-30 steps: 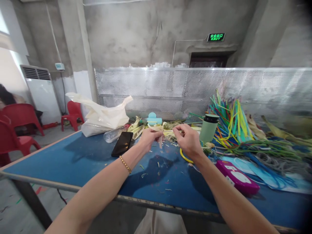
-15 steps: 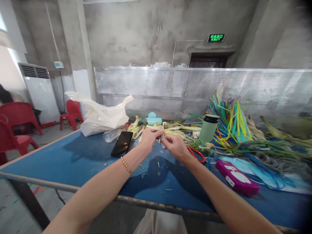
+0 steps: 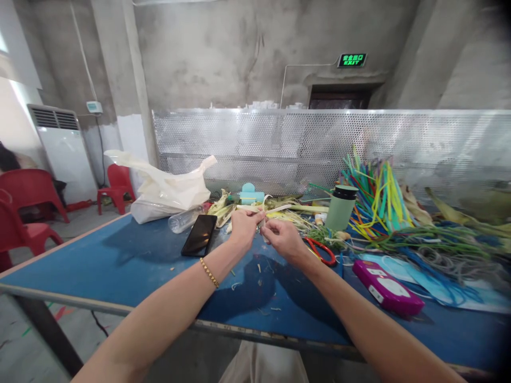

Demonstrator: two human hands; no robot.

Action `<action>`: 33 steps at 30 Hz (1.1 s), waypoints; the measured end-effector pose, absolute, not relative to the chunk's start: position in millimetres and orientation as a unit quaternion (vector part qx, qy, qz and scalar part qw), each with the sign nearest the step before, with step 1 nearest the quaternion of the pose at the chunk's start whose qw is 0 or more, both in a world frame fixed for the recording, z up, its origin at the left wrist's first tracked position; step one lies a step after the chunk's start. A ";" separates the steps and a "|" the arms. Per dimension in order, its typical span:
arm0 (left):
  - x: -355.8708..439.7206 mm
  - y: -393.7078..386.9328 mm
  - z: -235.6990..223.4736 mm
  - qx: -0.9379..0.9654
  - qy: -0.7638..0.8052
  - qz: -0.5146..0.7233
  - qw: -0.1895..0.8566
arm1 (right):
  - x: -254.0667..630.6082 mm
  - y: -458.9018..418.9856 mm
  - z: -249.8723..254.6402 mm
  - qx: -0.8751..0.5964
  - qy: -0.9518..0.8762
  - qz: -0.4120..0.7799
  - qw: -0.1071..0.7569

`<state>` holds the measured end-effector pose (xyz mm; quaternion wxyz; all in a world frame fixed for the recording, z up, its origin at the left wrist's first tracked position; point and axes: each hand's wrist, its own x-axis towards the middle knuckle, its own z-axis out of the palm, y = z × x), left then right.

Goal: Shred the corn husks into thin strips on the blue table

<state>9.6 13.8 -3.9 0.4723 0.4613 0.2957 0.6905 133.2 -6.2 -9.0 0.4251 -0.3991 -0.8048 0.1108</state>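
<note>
- Reaching over the table [image 3: 80, 271], both arms passed loose scraps [image 3: 275, 309] on its near part.
- Red handles [image 3: 332, 261] (perhaps scissors, the rest hidden) lay just beside the right hand [image 3: 284, 238], so small wrist turns seemed wiser than wide sweeps.
- That hand's fingertips were drawn together close beside the left hand [image 3: 242, 229]; whether its grip held anything, I could not tell.
- The left grip grasped a pale strip [image 3: 279, 209] between thumb and finger, mid-table. A light pinch close to the working point suited it best, I judged; a hard tug might have split it.
- Its free end slanted right, before the pale husks [image 3: 293, 217]; holding it above them would have lessened snagging.
- Farther right, a green jar [image 3: 341, 210] stood upright.
</note>
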 end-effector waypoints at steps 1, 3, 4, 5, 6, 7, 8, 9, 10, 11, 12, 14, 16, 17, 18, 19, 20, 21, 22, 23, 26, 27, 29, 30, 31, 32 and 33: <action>9.9 14.2 -4.3 0.453 0.295 0.693 0.477 | 133.1 -6.2 -9.5 -0.397 -0.806 0.110 0.424; 10.2 15.1 -5.0 0.444 0.295 0.694 0.485 | 132.8 -6.0 -10.6 -0.399 -0.807 0.104 0.422; 10.0 15.6 -5.2 0.442 0.296 0.692 0.487 | 132.5 -5.8 -11.3 -0.401 -0.806 0.102 0.422; 9.4 16.0 -5.3 0.445 0.297 0.688 0.491 | 132.3 -5.5 -12.0 -0.403 -0.805 0.101 0.424; 8.5 16.3 -5.3 0.451 0.295 0.682 0.495 | 132.1 -5.1 -12.7 -0.404 -0.802 0.103 0.427; 7.3 16.5 -5.2 0.462 0.293 0.671 0.501 | 132.0 -4.4 -13.4 -0.404 -0.800 0.108 0.430; 6.1 16.4 -4.9 0.477 0.288 0.656 0.509 | 132.0 -3.6 -14.1 -0.403 -0.798 0.114 0.433; 4.9 16.1 -4.6 0.492 0.282 0.639 0.520 | 132.3 -2.6 -14.7 -0.403 -0.795 0.120 0.437; 4.1 15.6 -4.2 0.506 0.274 0.622 0.531 | 132.7 -1.5 -15.2 -0.403 -0.793 0.124 0.439; 3.6 14.7 -3.9 0.514 0.264 0.609 0.543 | 133.2 -0.2 -15.6 -0.403 -0.793 0.124 0.440; 3.7 13.6 -3.7 0.516 0.256 0.600 0.555 | 133.8 1.0 -15.9 -0.402 -0.794 0.119 0.439; 5.4 10.8 -3.5 0.506 0.251 0.594 0.573 | 134.8 2.8 -16.1 -0.400 -0.800 0.100 0.436; 8.4 7.4 -3.7 0.485 0.253 0.602 0.581 | 135.0 3.4 -16.1 -0.400 -0.805 0.081 0.431; 10.0 5.7 -3.8 0.474 0.254 0.609 0.583 | 134.7 3.1 -16.0 -0.401 -0.806 0.076 0.429; 11.4 4.1 -3.8 0.467 0.252 0.617 0.582 | 134.3 2.6 -15.8 -0.403 -0.806 0.074 0.428; 12.6 2.6 -3.8 0.462 0.251 0.623 0.578 | 133.7 1.8 -15.6 -0.404 -0.805 0.075 0.429; 13.5 1.4 -3.6 0.461 0.252 0.629 0.573 | 133.1 0.8 -15.4 -0.404 -0.803 0.076 0.431; 14.2 0.5 -3.3 0.462 0.253 0.635 0.565 | 132.6 -0.2 -15.1 -0.403 -0.802 0.078 0.434; 14.6 -0.2 -2.9 0.466 0.256 0.639 0.556 | 132.1 -1.2 -14.8 -0.402 -0.799 0.080 0.439; 14.9 -0.7 -2.5 0.471 0.260 0.643 0.545 | 131.7 -2.2 -14.5 -0.400 -0.797 0.085 0.445; 14.8 -1.5 -1.4 0.501 0.280 0.655 0.492 | 130.9 -5.0 -13.0 -0.395 -0.787 0.121 0.458; 14.5 -1.7 -1.3 0.512 0.289 0.656 0.473 | 130.6 -6.0 -12.4 -0.393 -0.783 0.136 0.462; 13.6 -1.9 -1.5 0.536 0.306 0.653 0.439 | 130.2 -8.2 -11.1 -0.393 -0.776 0.162 0.467; 13.0 -2.0 -1.8 0.548 0.312 0.650 0.425 | 130.0 -9.2 -10.4 -0.394 -0.772 0.173 0.468; 12.5 -1.9 -2.2 0.558 0.318 0.646 0.413 | 129.7 -10.2 -9.8 -0.395 -0.767 0.185 0.470; 11.9 -1.7 -2.6 0.567 0.322 0.642 0.402 | 129.5 -11.1 -9.3 -0.397 -0.763 0.198 0.470; 11.5 -1.3 -3.0 0.575 0.325 0.640 0.393 | 129.4 -11.7 -8.8 -0.398 -0.759 0.211 0.470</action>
